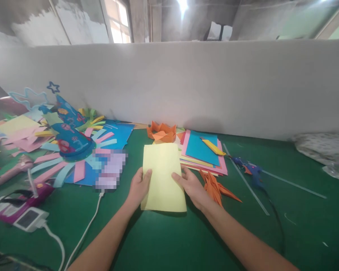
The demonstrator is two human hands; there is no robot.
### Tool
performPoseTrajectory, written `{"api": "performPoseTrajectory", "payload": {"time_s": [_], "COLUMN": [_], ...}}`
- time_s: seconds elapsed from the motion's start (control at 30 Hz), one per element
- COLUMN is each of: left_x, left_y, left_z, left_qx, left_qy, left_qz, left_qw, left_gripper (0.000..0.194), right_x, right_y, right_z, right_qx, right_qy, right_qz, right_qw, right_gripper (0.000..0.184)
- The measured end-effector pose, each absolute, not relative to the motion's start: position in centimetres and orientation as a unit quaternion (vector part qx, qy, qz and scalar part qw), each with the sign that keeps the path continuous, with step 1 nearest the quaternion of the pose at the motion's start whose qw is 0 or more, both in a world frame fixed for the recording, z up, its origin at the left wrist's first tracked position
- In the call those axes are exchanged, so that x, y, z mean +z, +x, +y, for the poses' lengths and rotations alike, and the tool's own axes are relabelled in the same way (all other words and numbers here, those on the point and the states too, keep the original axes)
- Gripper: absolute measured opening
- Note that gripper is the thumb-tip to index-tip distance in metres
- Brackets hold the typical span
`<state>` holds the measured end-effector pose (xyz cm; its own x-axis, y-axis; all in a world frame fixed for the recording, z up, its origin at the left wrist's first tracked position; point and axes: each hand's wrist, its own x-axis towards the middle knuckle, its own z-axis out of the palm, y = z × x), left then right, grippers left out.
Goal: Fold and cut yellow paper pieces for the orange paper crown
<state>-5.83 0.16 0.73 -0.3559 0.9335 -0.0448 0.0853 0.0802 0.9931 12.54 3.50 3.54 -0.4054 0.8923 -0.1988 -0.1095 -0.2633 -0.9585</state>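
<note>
Between my two hands is a pale yellow sheet of paper, seemingly folded or in layers, above the green table. My left hand grips its left edge, thumb on top and fingers behind. On the opposite edge, my right hand holds the paper the same way. Just beyond its top stands an orange folded-paper crown. Close to my right hand lie an orange folded-paper piece and a stack of coloured paper with a blue sheet on top.
A yellow utility knife rests on the stack. Further right are a blue glue gun and clear glue sticks. Blue cone party hats with paper strips stand left, near a phone-like pixelated object and its white cable.
</note>
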Motion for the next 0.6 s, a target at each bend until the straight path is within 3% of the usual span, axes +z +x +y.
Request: {"api": "performPoseTrajectory", "payload": {"time_s": [0.27,0.6], "left_x": [0.8,0.1], "left_y": [-5.4,-5.4], "left_z": [0.2,0.4], "left_qx": [0.521,0.527], "left_qy": [0.462,0.471], "left_qz": [0.621,0.611], "left_qw": [0.359,0.356], "left_gripper": [0.029,0.039], "right_x": [2.5,2.1], "right_y": [12.7,12.7], "right_z": [3.8,3.9], "right_qx": [0.652,0.604], "right_qy": [-0.451,-0.462], "right_qz": [-0.483,-0.530], "right_qw": [0.373,0.375], "right_gripper": [0.058,0.056]}}
